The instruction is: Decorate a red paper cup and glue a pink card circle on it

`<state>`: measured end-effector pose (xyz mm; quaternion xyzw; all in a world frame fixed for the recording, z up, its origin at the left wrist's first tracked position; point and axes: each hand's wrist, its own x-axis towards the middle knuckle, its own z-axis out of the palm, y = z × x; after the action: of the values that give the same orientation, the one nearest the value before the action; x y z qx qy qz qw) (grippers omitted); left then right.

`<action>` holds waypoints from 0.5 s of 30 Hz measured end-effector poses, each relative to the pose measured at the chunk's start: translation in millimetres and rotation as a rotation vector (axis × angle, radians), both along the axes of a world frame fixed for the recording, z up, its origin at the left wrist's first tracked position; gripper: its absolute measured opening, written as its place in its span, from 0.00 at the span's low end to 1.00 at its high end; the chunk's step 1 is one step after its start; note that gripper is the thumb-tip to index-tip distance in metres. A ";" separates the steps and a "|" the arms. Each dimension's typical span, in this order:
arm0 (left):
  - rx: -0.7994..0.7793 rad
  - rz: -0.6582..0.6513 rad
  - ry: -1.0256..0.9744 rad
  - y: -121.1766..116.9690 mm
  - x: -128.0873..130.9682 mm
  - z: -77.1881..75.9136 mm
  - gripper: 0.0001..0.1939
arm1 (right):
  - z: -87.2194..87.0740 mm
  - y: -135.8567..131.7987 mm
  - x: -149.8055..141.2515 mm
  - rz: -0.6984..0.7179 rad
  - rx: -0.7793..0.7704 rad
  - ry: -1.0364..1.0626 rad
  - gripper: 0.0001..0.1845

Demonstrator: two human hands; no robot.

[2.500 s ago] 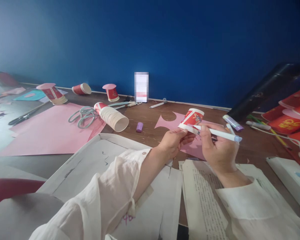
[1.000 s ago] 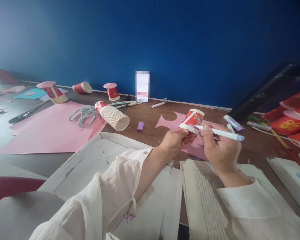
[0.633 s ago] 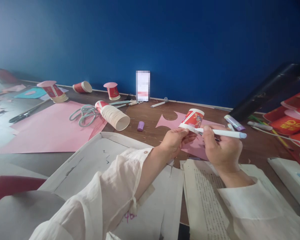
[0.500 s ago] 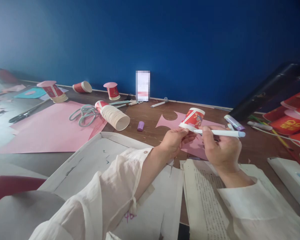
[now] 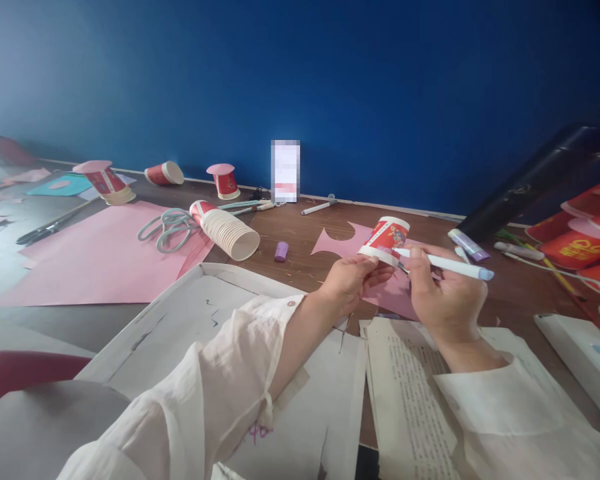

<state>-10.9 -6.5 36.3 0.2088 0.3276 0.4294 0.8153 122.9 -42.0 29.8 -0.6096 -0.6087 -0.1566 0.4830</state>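
Note:
Tilted above the pink paper is a red and white paper cup, gripped near its lower edge by my left hand. My right hand is closed round a white marker pen. The pen's tip points left and meets the side of the cup, or is very close to it. The pink paper has round bites cut from its edge and lies partly hidden under both hands.
A stack of paper cups, grey scissors and a purple cap lie left of my hands. A glue stick lies to the right. A phone leans on the blue wall; an old book lies in front.
My right hand has shifted slightly right and down. The pen now slants more, with its tip higher on the cup's side. My left hand and the cup stay nearly still.

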 end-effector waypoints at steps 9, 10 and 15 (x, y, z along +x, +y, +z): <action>0.002 0.001 -0.015 2.1 1.4 -4.2 0.13 | 2.8 -2.4 -2.1 -0.038 -0.032 -0.012 0.19; 0.006 0.002 -0.018 2.3 1.6 -5.2 0.12 | 3.2 -2.9 -2.8 -0.032 -0.040 -0.009 0.19; 0.034 0.008 -0.036 3.5 2.2 -9.2 0.11 | 2.3 -3.8 -4.2 -0.029 -0.030 -0.025 0.16</action>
<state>-8.7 -3.0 27.1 0.2135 0.3062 0.4419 0.8157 118.7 -45.7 32.1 -0.6235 -0.6081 -0.1621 0.4639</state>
